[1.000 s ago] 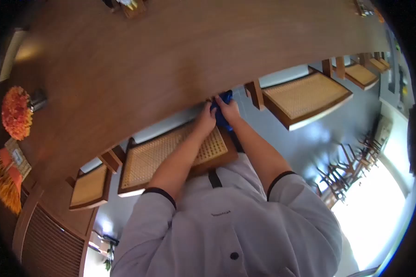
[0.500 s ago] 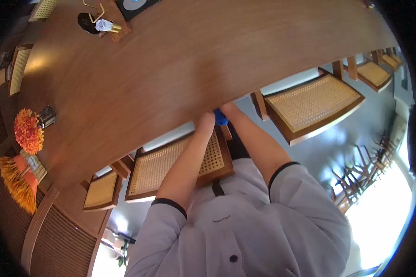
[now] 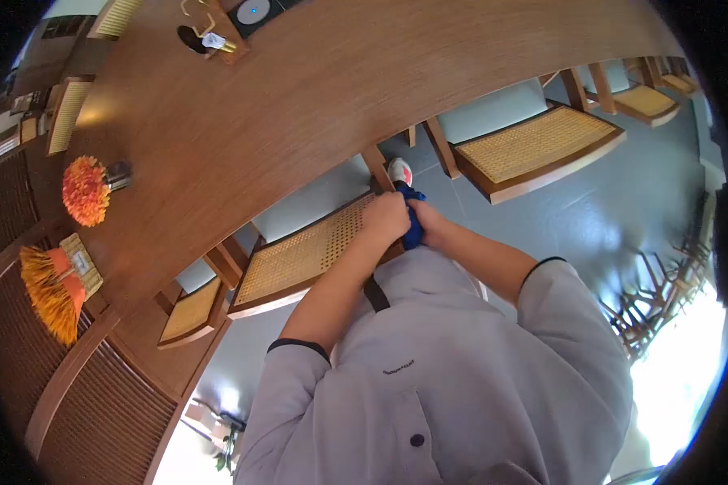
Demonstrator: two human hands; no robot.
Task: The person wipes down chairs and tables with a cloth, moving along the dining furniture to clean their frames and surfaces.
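Observation:
A crumpled blue cloth is bunched between my two hands, close to my body and beside the near chair. My left hand is closed in a fist against the cloth's left side. From the other side, my right hand grips it, with its fingers partly hidden. Just left of the hands is the woven cane back of a chair pushed up to the wooden table. A white and red shoe shows on the floor beyond the cloth.
More cane-backed chairs line the table's near edge. On the table stand an orange flower arrangement, a small figure-like ornament and a dark device with a round disc. A second flower bunch lies further left.
Both hands have come back from the table's edge toward my body with the blue cloth, which shows more now. The view has shifted, bringing the shoe into sight.

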